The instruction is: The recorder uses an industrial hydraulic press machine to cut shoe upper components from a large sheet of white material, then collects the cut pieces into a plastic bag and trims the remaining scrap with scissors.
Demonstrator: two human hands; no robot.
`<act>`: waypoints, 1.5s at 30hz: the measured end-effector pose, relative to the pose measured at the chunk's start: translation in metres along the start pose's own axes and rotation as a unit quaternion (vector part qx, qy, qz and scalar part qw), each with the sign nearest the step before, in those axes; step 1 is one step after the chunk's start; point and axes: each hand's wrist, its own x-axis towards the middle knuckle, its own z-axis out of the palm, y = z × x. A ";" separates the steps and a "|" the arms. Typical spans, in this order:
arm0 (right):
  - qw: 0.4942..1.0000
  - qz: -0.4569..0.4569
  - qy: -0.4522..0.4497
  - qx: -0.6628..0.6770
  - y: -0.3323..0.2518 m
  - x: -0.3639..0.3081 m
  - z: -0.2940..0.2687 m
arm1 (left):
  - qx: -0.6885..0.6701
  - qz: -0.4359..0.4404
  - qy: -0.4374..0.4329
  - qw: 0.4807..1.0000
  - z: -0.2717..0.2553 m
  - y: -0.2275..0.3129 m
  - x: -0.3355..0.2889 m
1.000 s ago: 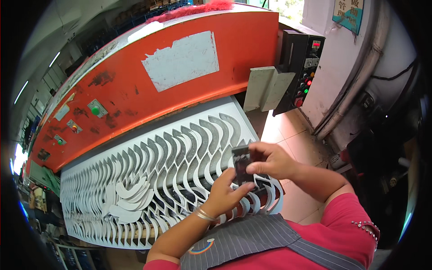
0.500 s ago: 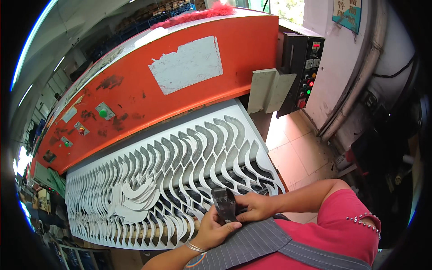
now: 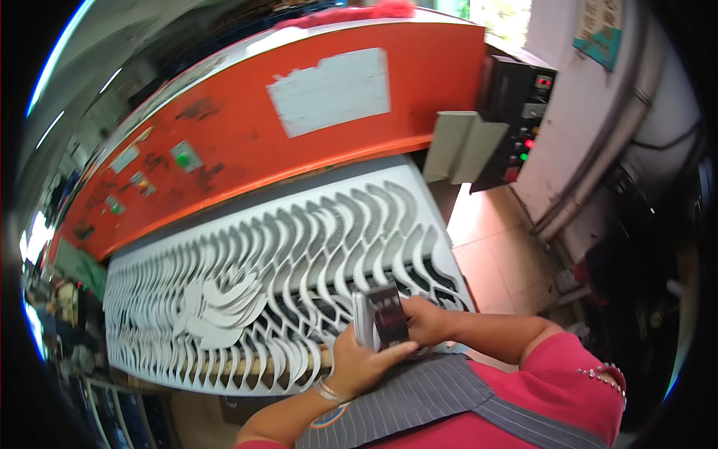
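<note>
Our left hand (image 3: pixel 366 361) gripped the dark block (image 3: pixel 390 317) | our right hand (image 3: pixel 425 322) met its right side, fingers hidden, grip we couldn't tell | the block stood before the white sheet (image 3: pixel 428 206), orange machine (image 3: pixel 247 146) beyond

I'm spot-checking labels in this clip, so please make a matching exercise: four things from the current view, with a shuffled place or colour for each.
Things
1. machine front
2. control box
3. loose curved pieces
4. dark-faced item

Places and colours
A. heaped on the cut-up white sheet
B. black, with red and green lights
C. in the left hand
D. orange-red

Pairs: 1-D, 2-B, 3-A, 4-C
</note>
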 end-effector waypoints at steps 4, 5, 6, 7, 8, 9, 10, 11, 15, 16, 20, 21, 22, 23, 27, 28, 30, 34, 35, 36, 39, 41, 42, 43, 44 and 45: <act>0.994 -0.043 0.089 0.040 0.012 -0.001 0.021 | -0.233 -0.074 0.104 0.964 -0.007 0.002 -0.007; 0.977 -0.156 0.121 -0.077 0.017 0.004 0.031 | -0.273 -0.068 0.125 0.952 -0.009 0.000 -0.008; 0.975 -0.131 0.146 -0.101 0.016 0.005 0.041 | -0.268 -0.073 0.118 0.953 -0.009 0.002 -0.012; 0.971 -0.106 0.172 -0.124 0.012 0.005 0.050 | -0.295 -0.085 0.087 0.948 -0.010 -0.007 -0.017; 0.964 -0.118 0.191 -0.144 0.005 0.005 0.056 | -0.255 -0.017 0.140 0.956 -0.006 -0.020 -0.022; 0.970 -0.094 0.222 -0.035 -0.002 0.004 0.065 | -0.210 0.051 0.182 0.959 -0.004 -0.031 -0.024; 0.968 -0.102 0.225 0.052 0.000 0.007 0.073 | -0.190 0.056 0.182 0.963 -0.009 -0.042 -0.028; 0.958 -0.104 0.231 0.137 0.002 0.010 0.076 | -0.196 0.050 0.182 0.962 -0.012 -0.033 -0.029; 0.943 -0.075 0.201 0.253 -0.024 0.014 0.089 | -0.142 -0.008 0.194 0.971 -0.026 -0.019 -0.048; 0.938 -0.056 0.195 0.282 -0.020 0.012 0.090 | -0.090 -0.059 0.176 0.979 -0.030 -0.016 -0.053; 0.928 0.003 0.178 0.326 -0.033 0.012 0.097 | 0.223 0.284 0.251 0.898 -0.052 -0.030 -0.071; 0.931 -0.034 0.275 0.237 -0.041 0.017 0.108 | 0.226 0.335 0.274 0.873 -0.057 -0.031 -0.076; 0.913 -0.027 0.328 0.241 -0.043 0.019 0.117 | 0.225 0.354 0.259 0.870 -0.062 -0.034 -0.081; 0.894 -0.021 0.374 0.246 -0.043 0.015 0.129 | 0.229 0.371 0.249 0.865 -0.067 -0.035 -0.093; 0.883 -0.023 0.346 0.318 -0.034 -0.004 0.145 | 0.192 0.450 0.228 0.842 -0.079 -0.042 -0.124; 0.906 -0.037 0.317 0.279 -0.032 -0.013 0.150 | 0.200 0.429 0.236 0.849 -0.081 -0.049 -0.136; 0.934 -0.052 0.257 0.241 -0.038 0.001 0.174 | 0.224 0.363 0.221 0.877 -0.097 -0.068 -0.169; 0.957 -0.049 0.275 -0.077 0.154 -0.083 -0.119 | 0.259 0.310 0.461 0.790 -0.229 -0.089 -0.268; 0.940 -0.054 0.292 -0.167 0.149 -0.068 -0.154 | 0.315 0.340 0.481 0.744 -0.259 -0.090 -0.280; 0.913 -0.060 0.306 -0.263 0.124 -0.055 -0.176 | 0.307 0.391 0.510 0.702 -0.285 -0.077 -0.288; 0.852 -0.115 0.259 -0.439 0.098 0.078 0.013 | 0.432 0.310 0.532 0.658 -0.314 -0.117 -0.284; 0.789 -0.087 0.269 -0.545 0.036 0.108 0.122 | 0.443 0.245 0.504 0.700 -0.339 -0.178 -0.266; 0.815 0.031 0.290 -0.500 -0.006 0.114 0.217 | 0.466 0.068 0.351 0.810 -0.344 -0.189 -0.269; 0.794 0.078 0.239 -0.554 0.005 0.116 0.231 | 0.459 -0.102 0.165 0.867 -0.345 -0.193 -0.272; 0.772 0.045 0.208 -0.599 0.057 0.110 0.206 | 0.449 0.015 0.181 0.875 -0.340 -0.206 -0.274; 0.798 0.033 0.138 -0.586 0.073 0.103 0.228 | 0.432 0.109 0.205 0.871 -0.336 -0.228 -0.292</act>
